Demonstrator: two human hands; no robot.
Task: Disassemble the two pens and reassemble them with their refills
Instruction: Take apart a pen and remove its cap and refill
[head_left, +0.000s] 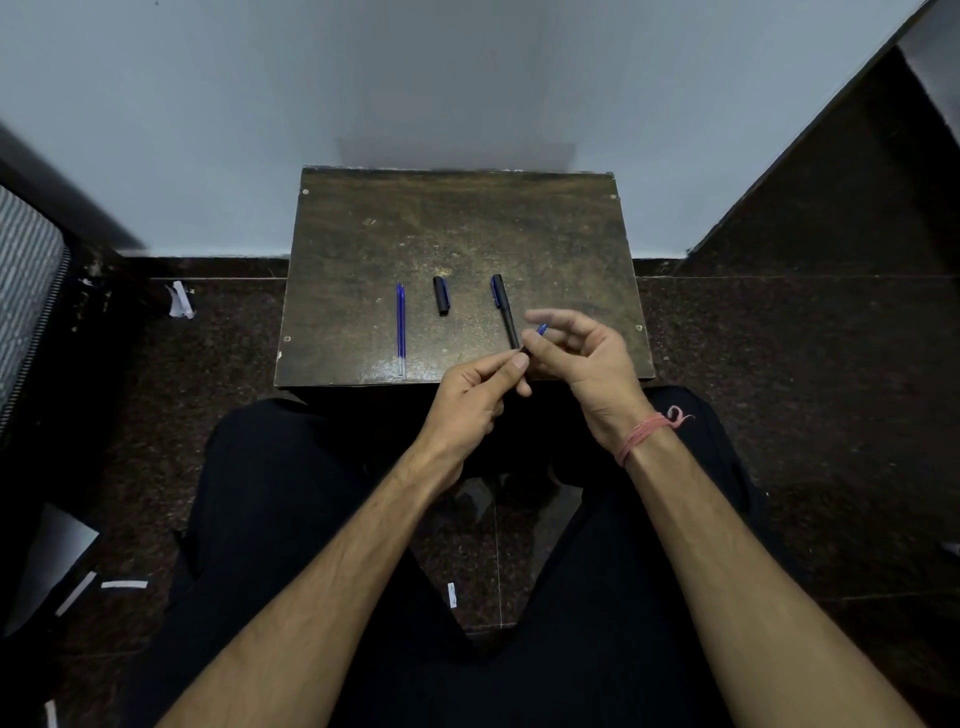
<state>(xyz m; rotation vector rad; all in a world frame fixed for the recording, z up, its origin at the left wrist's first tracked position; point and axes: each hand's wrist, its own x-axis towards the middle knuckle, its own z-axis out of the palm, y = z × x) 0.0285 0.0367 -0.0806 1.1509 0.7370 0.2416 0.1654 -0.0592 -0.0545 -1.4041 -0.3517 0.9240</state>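
Observation:
A black pen (505, 310) with a blue clip points away from me over the small brown table (462, 234). My left hand (470, 397) pinches its near end between thumb and fingers. My right hand (576, 353) grips a small blue piece (541, 329) right beside that end; whether the piece touches the pen is hidden by my fingers. A blue refill (400, 328) lies lengthwise on the table at the left. A short black cap (442, 295) lies between the refill and the pen.
The table stands against a pale wall, on a dark speckled floor. My legs in black trousers are under the near edge. White paper scraps (181, 300) lie on the floor at left. A striped cushion (26, 291) is at far left.

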